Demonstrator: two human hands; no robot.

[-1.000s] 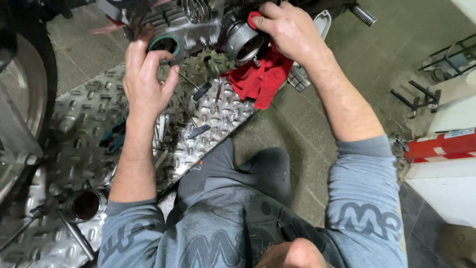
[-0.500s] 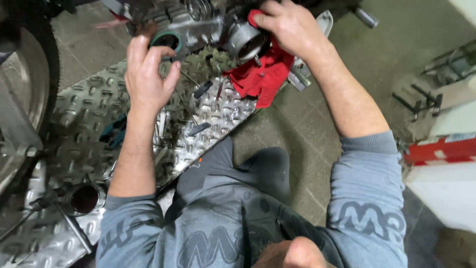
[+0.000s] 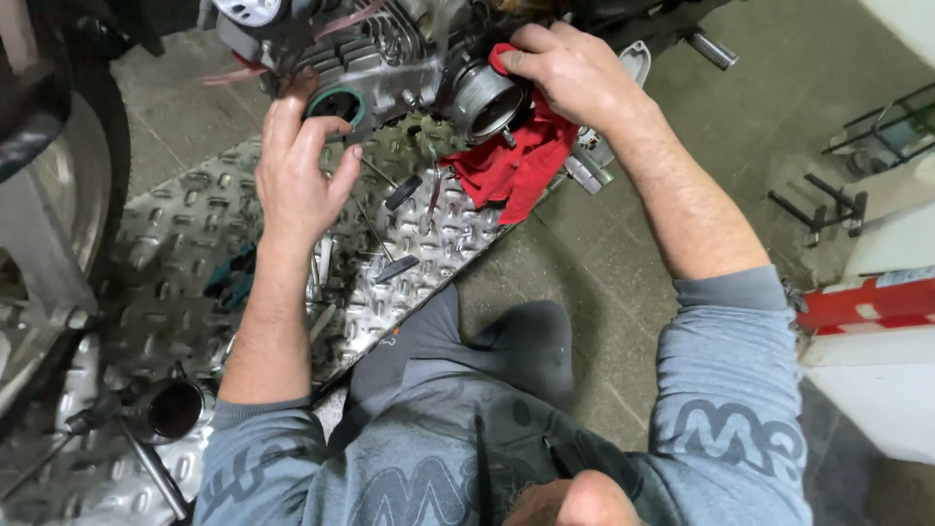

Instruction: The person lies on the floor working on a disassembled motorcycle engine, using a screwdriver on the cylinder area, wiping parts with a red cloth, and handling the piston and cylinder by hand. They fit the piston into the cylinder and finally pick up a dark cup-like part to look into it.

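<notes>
A grey metal engine sits at the top of the head view, above a ribbed tread plate. My right hand is closed on a red rag and presses it against a round metal cylinder part of the engine. My left hand hovers with fingers spread just below a round engine opening with a green seal, fingertips close to the casing. It holds nothing.
Small tools and bolts lie scattered on the tread plate. A wheel stands at the left. A dark tube lies bottom left. A red and white cabinet is at the right. My knee rests on the tiled floor.
My left hand has shifted slightly up toward the engine opening. My right hand stays on the red rag at the cylinder part, with little movement.
</notes>
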